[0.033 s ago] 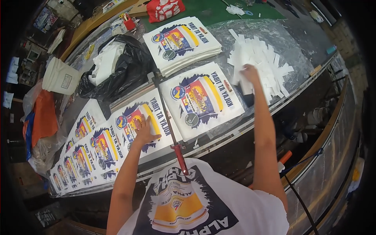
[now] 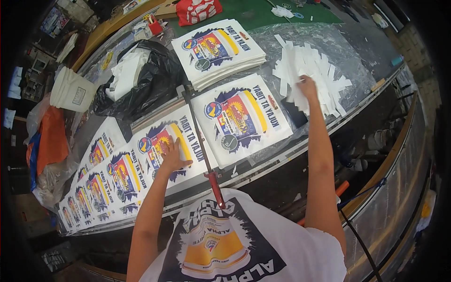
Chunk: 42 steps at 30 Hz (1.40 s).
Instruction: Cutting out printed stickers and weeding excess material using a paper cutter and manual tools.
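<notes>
My left hand (image 2: pixel 174 155) lies with fingers spread on a long sheet of repeated colour prints (image 2: pixel 155 176). This sheet runs under the lever of a paper cutter (image 2: pixel 199 131), whose red handle (image 2: pixel 214 188) points toward me. Right of the blade lies a separate printed sheet (image 2: pixel 277 127). Over a fanned pile of white strips (image 2: pixel 336 87), my right hand (image 2: pixel 307 88) is closed, its fingers pinched on what looks like a blurred white strip; the fingertips are partly hidden.
Beyond the separate sheet stands a stack of printed sheets (image 2: pixel 225 77). A black plastic bag (image 2: pixel 164 70) with white scraps sits left of it, near a white bucket (image 2: pixel 73 91). A red printed bag (image 2: pixel 199 11) lies at the back. The table's front edge (image 2: pixel 277 164) runs close to me.
My right hand has shifted slightly right and nearer over the strips, drawing back from the pile's left side. My left hand and the cutter lever stay in place.
</notes>
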Each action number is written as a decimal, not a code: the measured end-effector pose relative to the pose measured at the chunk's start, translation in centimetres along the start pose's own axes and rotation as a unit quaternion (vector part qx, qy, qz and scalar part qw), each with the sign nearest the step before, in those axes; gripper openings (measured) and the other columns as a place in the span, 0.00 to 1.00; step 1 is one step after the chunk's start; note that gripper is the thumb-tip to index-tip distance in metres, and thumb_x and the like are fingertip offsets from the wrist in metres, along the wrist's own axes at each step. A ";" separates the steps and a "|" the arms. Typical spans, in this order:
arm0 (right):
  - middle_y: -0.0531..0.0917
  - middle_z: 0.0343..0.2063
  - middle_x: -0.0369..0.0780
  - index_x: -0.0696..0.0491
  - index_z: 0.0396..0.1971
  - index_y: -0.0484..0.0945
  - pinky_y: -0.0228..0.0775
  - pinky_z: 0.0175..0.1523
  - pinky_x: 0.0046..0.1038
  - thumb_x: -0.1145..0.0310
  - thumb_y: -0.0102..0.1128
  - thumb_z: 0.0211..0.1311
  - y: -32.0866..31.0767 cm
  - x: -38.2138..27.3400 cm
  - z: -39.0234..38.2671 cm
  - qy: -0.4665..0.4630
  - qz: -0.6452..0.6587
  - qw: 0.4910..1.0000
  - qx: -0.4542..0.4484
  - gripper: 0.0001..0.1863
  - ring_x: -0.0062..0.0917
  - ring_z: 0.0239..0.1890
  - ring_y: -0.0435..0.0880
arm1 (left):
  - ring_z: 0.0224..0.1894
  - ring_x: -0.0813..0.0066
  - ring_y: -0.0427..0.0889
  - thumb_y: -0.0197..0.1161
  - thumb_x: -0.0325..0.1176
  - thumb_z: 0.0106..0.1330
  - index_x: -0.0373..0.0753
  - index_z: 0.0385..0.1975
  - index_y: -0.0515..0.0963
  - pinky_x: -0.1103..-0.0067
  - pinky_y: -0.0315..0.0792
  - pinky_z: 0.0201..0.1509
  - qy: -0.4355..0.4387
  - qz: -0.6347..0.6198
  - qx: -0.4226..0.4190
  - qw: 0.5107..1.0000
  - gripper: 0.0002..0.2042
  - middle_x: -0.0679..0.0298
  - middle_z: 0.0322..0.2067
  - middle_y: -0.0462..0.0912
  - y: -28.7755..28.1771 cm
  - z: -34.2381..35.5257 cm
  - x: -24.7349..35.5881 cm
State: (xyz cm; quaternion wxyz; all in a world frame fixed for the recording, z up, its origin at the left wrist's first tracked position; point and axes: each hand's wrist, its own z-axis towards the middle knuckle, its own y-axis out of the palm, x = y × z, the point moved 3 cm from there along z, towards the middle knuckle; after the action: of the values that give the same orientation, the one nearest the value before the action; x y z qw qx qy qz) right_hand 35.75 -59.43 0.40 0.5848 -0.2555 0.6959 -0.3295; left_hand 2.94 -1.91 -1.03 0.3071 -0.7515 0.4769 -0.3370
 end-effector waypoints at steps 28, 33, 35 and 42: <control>0.83 0.29 0.38 0.56 0.60 0.69 0.72 0.34 0.24 0.76 0.71 0.52 12.8 -3.5 -12.9 -0.018 0.087 0.996 -0.030 0.34 0.22 0.30 0.81 | 0.80 0.36 0.32 0.77 0.70 0.41 0.58 0.80 0.47 0.22 0.41 0.67 0.048 0.012 0.071 0.996 0.65 0.59 0.82 0.33 1.3 -1.6 -2.8; 0.80 0.49 0.43 0.57 0.63 0.69 0.74 0.42 0.27 0.70 0.68 0.65 8.5 -13.7 -21.9 -0.112 0.098 0.989 0.014 0.28 0.23 0.41 0.82 | 0.80 0.35 0.28 0.75 0.71 0.42 0.58 0.80 0.47 0.21 0.40 0.66 0.063 0.003 0.063 0.996 0.64 0.60 0.82 0.31 1.1 0.3 0.0; 0.80 0.51 0.42 0.56 0.64 0.69 0.76 0.43 0.28 0.67 0.66 0.69 8.1 -19.3 -29.7 -0.137 0.130 0.979 -0.071 0.27 0.23 0.41 0.81 | 0.80 0.35 0.28 0.75 0.71 0.42 0.57 0.80 0.47 0.21 0.40 0.66 0.060 -0.003 0.059 0.996 0.64 0.60 0.82 0.31 1.1 0.8 0.6; 0.79 0.60 0.52 0.56 0.76 0.51 0.81 0.45 0.36 0.67 0.61 0.69 8.5 -26.8 -46.5 -0.105 0.058 0.965 -0.235 0.41 0.41 0.47 0.87 | 0.80 0.34 0.27 0.76 0.70 0.42 0.57 0.81 0.45 0.21 0.39 0.66 0.064 -0.010 0.057 0.996 0.65 0.59 0.81 0.29 1.0 1.0 0.4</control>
State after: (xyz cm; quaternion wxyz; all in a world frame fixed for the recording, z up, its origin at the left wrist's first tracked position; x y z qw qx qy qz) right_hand -4.68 -26.57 15.83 0.5957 -0.3784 0.7023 -0.0936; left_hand 3.34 -2.54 -2.32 0.3153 -0.7145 0.4675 -0.4141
